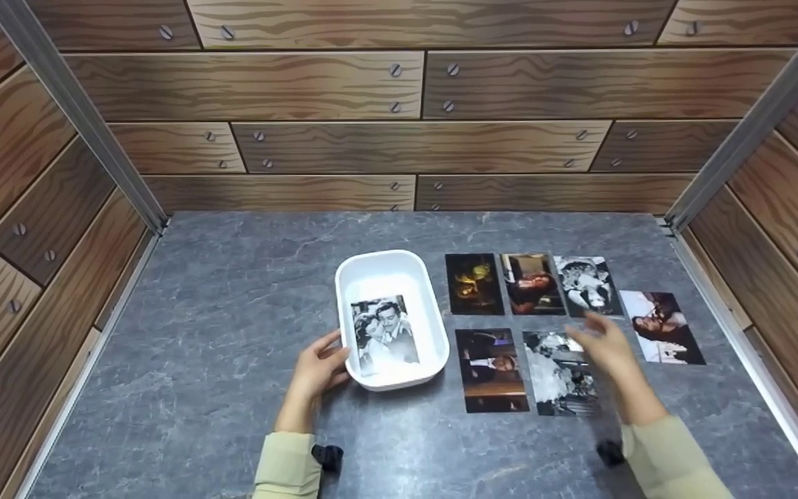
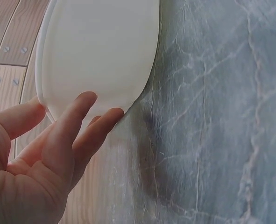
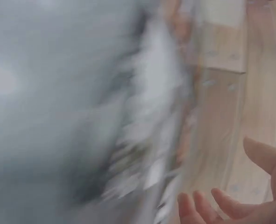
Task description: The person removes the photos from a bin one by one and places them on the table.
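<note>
My left hand [image 1: 319, 364] touches the near left side of a white plastic tub [image 1: 438, 346]. In the left wrist view, its thumb meets the rim and its loosely extended fingers [image 2: 84, 100] lie against the outer wall. Inside the tub lies a black-and-white photo [image 1: 385, 333] of two people. My right hand [image 1: 610, 350] hovers, fingers spread and holding nothing, by the upper right part of another black-and-white photo [image 1: 558, 378], partly covering it in the head view. The right wrist view is blurred, but the hand's fingers [image 3: 231, 205] show apart.
Left of that covered photo lies a colour photo [image 1: 492, 371]. Behind them is a row with a dark photo [image 1: 474, 284], a brownish photo [image 1: 532, 284] and a black-and-white photo [image 1: 586, 284]. One more colour photo [image 1: 662, 326] lies far right. Wood-patterned walls surround the grey marbled table [image 1: 219, 333].
</note>
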A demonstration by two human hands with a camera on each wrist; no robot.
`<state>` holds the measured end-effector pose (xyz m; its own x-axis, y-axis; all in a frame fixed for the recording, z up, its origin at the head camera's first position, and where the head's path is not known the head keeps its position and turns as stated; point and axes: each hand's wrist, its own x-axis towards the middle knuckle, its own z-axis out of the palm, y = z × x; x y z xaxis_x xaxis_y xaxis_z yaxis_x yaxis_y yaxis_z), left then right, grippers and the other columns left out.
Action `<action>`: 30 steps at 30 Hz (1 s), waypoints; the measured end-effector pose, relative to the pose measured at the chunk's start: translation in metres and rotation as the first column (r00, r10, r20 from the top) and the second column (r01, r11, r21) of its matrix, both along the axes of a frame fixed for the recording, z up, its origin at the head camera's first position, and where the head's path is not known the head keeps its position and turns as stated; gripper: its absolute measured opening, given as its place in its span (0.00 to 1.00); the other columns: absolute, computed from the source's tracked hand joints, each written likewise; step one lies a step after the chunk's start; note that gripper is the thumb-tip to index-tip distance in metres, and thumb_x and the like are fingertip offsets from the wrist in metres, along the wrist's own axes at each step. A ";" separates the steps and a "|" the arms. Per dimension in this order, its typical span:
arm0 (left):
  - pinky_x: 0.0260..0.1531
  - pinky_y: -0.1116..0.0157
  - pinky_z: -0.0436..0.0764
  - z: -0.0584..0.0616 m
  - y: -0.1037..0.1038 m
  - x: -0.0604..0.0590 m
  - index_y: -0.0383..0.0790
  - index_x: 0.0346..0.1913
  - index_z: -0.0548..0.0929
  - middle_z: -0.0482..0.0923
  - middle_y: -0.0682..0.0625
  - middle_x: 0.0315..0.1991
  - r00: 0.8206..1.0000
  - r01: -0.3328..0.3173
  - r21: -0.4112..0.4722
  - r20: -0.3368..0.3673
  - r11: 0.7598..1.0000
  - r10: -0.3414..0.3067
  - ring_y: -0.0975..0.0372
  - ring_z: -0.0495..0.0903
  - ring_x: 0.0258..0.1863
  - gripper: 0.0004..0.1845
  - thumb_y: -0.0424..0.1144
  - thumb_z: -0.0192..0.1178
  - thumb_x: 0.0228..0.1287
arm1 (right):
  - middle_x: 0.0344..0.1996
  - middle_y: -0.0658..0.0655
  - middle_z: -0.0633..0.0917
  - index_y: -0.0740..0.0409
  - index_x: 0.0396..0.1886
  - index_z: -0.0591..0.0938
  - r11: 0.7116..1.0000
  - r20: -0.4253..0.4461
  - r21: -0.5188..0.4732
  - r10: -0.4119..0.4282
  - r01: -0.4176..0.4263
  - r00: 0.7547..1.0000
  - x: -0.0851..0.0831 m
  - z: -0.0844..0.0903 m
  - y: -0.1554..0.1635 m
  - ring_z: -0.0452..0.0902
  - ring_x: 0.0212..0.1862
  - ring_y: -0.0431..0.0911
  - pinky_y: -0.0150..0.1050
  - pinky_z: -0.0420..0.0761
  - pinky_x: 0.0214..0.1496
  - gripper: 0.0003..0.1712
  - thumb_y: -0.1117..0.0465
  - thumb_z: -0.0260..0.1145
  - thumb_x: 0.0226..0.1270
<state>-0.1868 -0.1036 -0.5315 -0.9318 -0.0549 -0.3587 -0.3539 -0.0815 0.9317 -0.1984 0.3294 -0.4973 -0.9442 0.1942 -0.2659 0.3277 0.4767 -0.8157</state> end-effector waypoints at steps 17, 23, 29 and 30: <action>0.35 0.61 0.87 0.000 0.001 -0.002 0.30 0.68 0.67 0.74 0.27 0.57 1.000 0.009 -0.096 0.006 0.995 -0.008 0.52 0.85 0.42 0.27 0.30 0.59 0.67 | 0.68 0.71 0.67 0.67 0.70 0.64 0.912 -0.225 -0.364 0.113 -0.191 0.968 -0.037 0.005 -0.207 0.65 0.66 0.65 0.54 0.71 0.68 0.36 0.66 0.65 0.64; 0.35 0.60 0.87 0.000 0.001 -0.001 0.29 0.68 0.67 0.74 0.27 0.57 1.000 0.002 -0.074 -0.004 0.997 -0.002 0.52 0.84 0.41 0.27 0.30 0.58 0.67 | 0.66 0.75 0.67 0.72 0.68 0.65 0.933 -0.119 -0.311 0.150 -0.180 0.982 -0.035 -0.017 -0.242 0.66 0.65 0.66 0.54 0.71 0.67 0.36 0.65 0.67 0.63; 0.34 0.60 0.87 -0.001 0.000 0.001 0.28 0.68 0.67 0.74 0.26 0.56 1.000 0.004 -0.054 -0.026 0.999 -0.005 0.52 0.84 0.41 0.28 0.29 0.58 0.66 | 0.67 0.74 0.66 0.73 0.68 0.64 0.961 -0.006 -0.253 0.114 -0.111 0.994 -0.036 -0.027 -0.254 0.63 0.68 0.64 0.53 0.64 0.72 0.38 0.60 0.66 0.63; 0.35 0.60 0.87 -0.001 0.000 0.001 0.28 0.68 0.67 0.74 0.26 0.57 1.000 0.005 -0.051 -0.025 0.999 -0.006 0.52 0.84 0.42 0.28 0.29 0.58 0.67 | 0.67 0.74 0.66 0.72 0.68 0.64 0.965 0.010 -0.241 0.107 -0.102 0.994 -0.035 -0.028 -0.255 0.62 0.68 0.64 0.53 0.64 0.72 0.38 0.59 0.66 0.64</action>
